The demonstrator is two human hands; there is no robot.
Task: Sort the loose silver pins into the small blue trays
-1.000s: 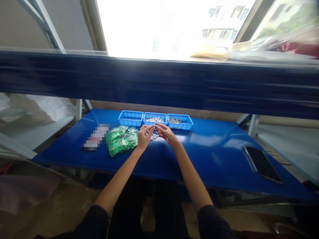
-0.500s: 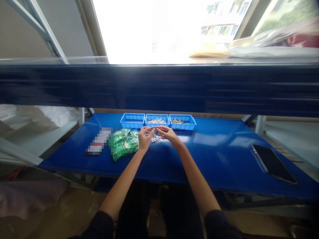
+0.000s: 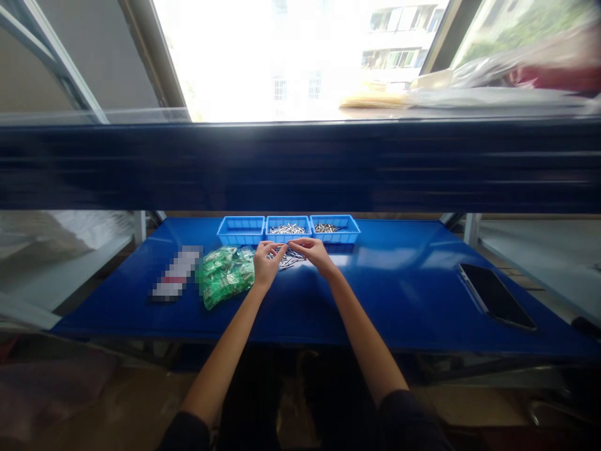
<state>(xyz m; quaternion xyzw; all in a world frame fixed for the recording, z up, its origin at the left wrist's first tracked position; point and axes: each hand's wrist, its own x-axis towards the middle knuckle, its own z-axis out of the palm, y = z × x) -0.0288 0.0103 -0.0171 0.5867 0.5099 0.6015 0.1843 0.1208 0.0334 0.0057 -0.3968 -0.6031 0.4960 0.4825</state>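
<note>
My left hand point(image 3: 267, 266) and my right hand point(image 3: 317, 255) meet over the table, fingertips close together. Each is closed in a pinch on something small and thin that I cannot make out. Below them lies a loose pile of slim metal pieces, like screws or pins point(image 3: 292, 260), partly hidden by the fingers. Right behind the hands stand three joined blue bins: the left bin point(image 3: 241, 239) looks bare inside, the middle bin point(image 3: 288, 238) holds silvery metal pieces, and the right bin point(image 3: 336, 238) holds darker ones. Green plastic packets point(image 3: 226, 279) are heaped beside my left hand.
A pixelated pale item with a red band point(image 3: 176, 275) lies left of the packets. At the right of the blue table point(image 3: 399, 294) lies a dark phone-like device point(image 3: 496, 297). A blue shelf beam point(image 3: 300, 166) crosses above the bins, before a bright window.
The table and its contents have shifted slightly left in view as the camera moved. Both hands still pinch together over the pile, with the fingers slightly rearranged.
</note>
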